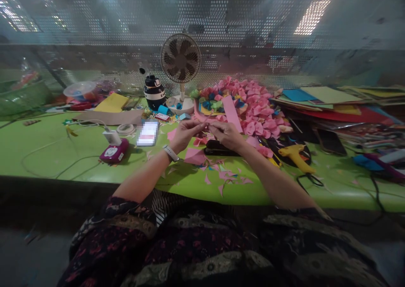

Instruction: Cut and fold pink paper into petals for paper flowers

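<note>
Above the green table [186, 186], my left hand [185, 134] and my right hand [228, 135] meet with their fingertips pinched together. Between them is a small piece of pink paper [209, 119], mostly covered by the fingers. Under my right hand lies a long black object [221, 151], partly hidden; its kind I cannot make out. A square of pink paper [194, 156] rests to its left, and pink paper scraps [226, 175] are scattered in front. Just behind my hands, a pink paper strip [232, 113] leans near a large heap of pink paper flowers [253, 101].
A yellow glue gun [297, 157] lies to the right, near a dark phone [331, 142] and stacked coloured paper [316, 95]. A lit phone [147, 133], a purple power socket [114, 151] and cables are at left. A fan [180, 58] and black jug [154, 94] stand behind.
</note>
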The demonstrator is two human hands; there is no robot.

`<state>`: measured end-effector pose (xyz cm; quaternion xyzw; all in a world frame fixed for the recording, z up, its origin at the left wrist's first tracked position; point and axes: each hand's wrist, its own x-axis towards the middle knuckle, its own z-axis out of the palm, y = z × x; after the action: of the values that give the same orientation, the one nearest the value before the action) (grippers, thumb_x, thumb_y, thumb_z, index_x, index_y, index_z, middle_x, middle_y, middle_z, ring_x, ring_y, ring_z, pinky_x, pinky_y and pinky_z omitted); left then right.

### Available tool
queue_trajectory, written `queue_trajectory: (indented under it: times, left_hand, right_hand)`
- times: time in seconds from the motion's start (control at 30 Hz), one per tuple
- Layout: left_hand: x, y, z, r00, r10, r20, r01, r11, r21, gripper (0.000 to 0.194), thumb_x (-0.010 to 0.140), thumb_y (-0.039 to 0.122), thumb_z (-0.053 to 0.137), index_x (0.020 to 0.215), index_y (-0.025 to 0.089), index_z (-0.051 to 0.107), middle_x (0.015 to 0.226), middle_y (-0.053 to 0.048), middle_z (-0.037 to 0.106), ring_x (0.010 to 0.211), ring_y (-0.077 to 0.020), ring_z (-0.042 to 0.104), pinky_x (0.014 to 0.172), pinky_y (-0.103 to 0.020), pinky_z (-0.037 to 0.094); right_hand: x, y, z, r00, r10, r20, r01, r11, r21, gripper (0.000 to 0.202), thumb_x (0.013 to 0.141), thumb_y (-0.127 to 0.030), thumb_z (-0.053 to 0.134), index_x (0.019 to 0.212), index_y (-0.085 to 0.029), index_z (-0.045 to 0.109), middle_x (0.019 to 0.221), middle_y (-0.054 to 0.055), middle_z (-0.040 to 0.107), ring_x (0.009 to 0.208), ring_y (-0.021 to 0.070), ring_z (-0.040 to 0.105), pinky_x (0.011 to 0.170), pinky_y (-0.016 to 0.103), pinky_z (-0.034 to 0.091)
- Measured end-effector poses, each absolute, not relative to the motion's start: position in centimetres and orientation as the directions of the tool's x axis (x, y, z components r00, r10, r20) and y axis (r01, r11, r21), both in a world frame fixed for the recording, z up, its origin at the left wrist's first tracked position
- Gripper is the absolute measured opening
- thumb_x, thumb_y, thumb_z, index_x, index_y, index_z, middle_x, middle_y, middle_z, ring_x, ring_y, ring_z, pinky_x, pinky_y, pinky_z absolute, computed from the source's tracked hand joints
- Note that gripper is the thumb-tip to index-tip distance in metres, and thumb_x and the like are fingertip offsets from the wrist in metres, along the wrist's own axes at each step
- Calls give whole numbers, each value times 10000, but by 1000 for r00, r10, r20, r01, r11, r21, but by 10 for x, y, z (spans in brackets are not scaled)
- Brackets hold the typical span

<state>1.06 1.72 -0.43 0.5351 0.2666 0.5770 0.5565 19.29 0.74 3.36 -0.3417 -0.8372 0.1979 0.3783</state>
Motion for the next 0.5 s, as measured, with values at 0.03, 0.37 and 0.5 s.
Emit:
queue_trajectory:
  times: [0.03, 0.37, 0.5]
  left_hand:
    - [11, 17, -5, 194, 925, 326, -363, -241, 900, 338, 659, 447, 871, 794, 152, 776, 710, -34, 737, 580, -97, 672, 560, -194, 537]
    - [15, 15, -4, 171, 949, 265, -386, -183, 904, 412, 589, 478, 896, 777, 139, 755, 686, -18, 711, 525, -64, 609, 538, -189, 512]
    - [17, 12, -3, 165, 957, 240, -419, -153, 895, 402, 576, 456, 903, 764, 142, 737, 689, -5, 700, 532, -59, 597, 531, -185, 493]
  right_hand:
    - [193, 7, 34, -477, 727, 494, 421, 683, -598, 340, 928, -441, 483, 759, -184, 629, 675, 28, 599, 705, 172, 560, 649, 271, 416]
    - [191, 7, 33, -487, 738, 468, 405, 665, -627, 416, 909, -549, 461, 664, -219, 525, 612, 5, 514, 653, 164, 515, 623, 273, 391]
    - [192, 10, 31, -490, 728, 479, 420, 679, -602, 399, 923, -515, 456, 675, -212, 535, 596, 0, 510, 606, 152, 492, 592, 269, 384]
